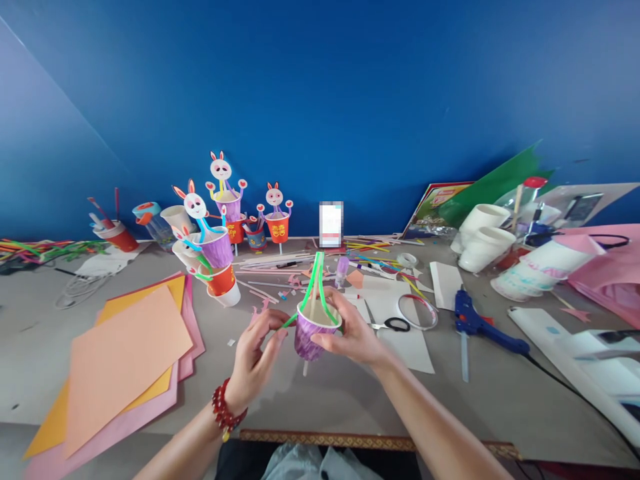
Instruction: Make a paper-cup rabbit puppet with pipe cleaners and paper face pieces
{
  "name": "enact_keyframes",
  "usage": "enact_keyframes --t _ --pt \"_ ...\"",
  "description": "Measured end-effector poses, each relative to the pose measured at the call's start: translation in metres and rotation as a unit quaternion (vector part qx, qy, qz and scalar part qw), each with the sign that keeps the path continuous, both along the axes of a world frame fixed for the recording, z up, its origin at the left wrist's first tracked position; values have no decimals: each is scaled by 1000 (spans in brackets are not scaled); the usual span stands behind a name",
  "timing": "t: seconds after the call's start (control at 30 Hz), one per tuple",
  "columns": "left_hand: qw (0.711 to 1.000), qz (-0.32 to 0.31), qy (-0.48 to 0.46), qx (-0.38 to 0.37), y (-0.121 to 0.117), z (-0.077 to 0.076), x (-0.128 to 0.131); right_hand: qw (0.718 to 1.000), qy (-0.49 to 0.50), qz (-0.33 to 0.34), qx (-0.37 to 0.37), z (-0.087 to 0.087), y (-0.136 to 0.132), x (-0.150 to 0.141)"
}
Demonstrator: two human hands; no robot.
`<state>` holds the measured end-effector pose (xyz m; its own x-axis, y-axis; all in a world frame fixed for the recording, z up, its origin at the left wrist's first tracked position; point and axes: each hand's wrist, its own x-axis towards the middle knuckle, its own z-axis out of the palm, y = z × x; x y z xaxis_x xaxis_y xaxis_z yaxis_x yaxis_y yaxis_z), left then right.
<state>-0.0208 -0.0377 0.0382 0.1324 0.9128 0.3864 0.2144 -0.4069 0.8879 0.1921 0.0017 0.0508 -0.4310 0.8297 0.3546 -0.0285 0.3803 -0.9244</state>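
A purple-coloured paper cup is held above the near middle of the table. My right hand is wrapped round its right side, thumb on the front. Two bright green pipe cleaners rise from inside the cup and lean together at the top. Another green pipe cleaner sticks out at the cup's left side, and my left hand pinches its outer end. A pale stick pokes out below the cup. Red beads circle my left wrist.
Finished rabbit-faced cups stand at the back left. Coloured paper sheets lie at left. At right are scissors, a tape roll, a blue glue gun and stacked white cups. Sticks and scraps litter the back.
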Motion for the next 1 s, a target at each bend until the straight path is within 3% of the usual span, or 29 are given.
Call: enact_keyframes --t 0.13,0.23,0.3,0.43,0.53,0.7,0.87,1.0 --pt "984 -66 -139 -84 6 2 10 1000 9 0 7 -2 0 -3" --pt "957 -126 -182 -189 11 0 14 1000 25 11 0 -2 1 -3" --pt "948 -125 -200 -215 14 -3 15 999 34 6 5 -3 2 -2" --pt "954 -74 -229 -181 17 -9 14 998 11 -64 19 -5 5 2" --pt "961 -69 -220 -152 18 -10 15 995 8 -103 -5 -8 6 1" --pt "968 -107 -168 -152 20 -7 18 996 30 -72 -34 -8 3 -1" --pt "972 -65 -170 -151 23 -16 16 993 89 -35 -68 -10 1 -3" --pt "968 -49 -192 -152 22 -25 14 993 102 -24 -51 -13 0 -5"
